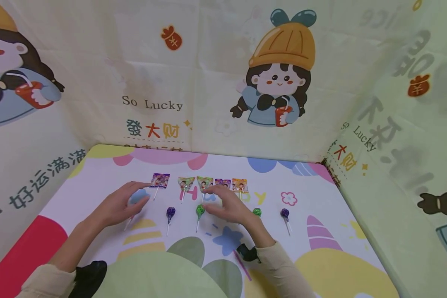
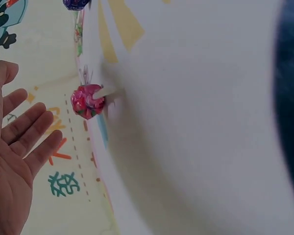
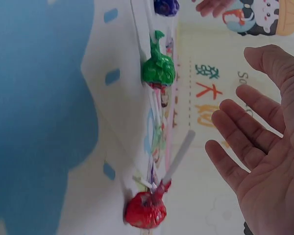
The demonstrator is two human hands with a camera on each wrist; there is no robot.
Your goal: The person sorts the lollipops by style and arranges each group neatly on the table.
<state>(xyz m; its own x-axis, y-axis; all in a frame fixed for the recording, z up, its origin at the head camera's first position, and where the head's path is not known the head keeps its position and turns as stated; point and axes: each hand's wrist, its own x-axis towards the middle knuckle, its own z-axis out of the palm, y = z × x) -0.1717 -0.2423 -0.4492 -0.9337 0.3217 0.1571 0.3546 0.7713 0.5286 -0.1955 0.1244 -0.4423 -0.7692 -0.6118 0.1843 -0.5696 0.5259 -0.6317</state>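
Note:
My left hand (image 1: 121, 205) hovers over the left end of the front row of lollipops, fingers spread and holding nothing. Below it lies a pinkish-red ball lollipop (image 2: 87, 102), mostly hidden in the head view. My right hand (image 1: 227, 205) hangs above the row's middle, also empty with fingers apart. A green lollipop (image 1: 200, 210) lies by its thumb, and a red lollipop (image 3: 146, 210) is covered by it in the head view. Between the hands lies a purple lollipop (image 1: 170, 213). Behind are flat-wrapped lollipops: purple (image 1: 160, 181), two green (image 1: 186, 183), another purple (image 1: 222, 182) and orange (image 1: 240, 185).
Right of my right hand lie another green lollipop (image 1: 257, 212) and a purple lollipop (image 1: 284, 213). The table mat (image 1: 268, 248) carries printed coloured shapes. A cartoon-printed cloth (image 1: 216, 82) hangs around the back and sides. Dark straps sit at both wrists.

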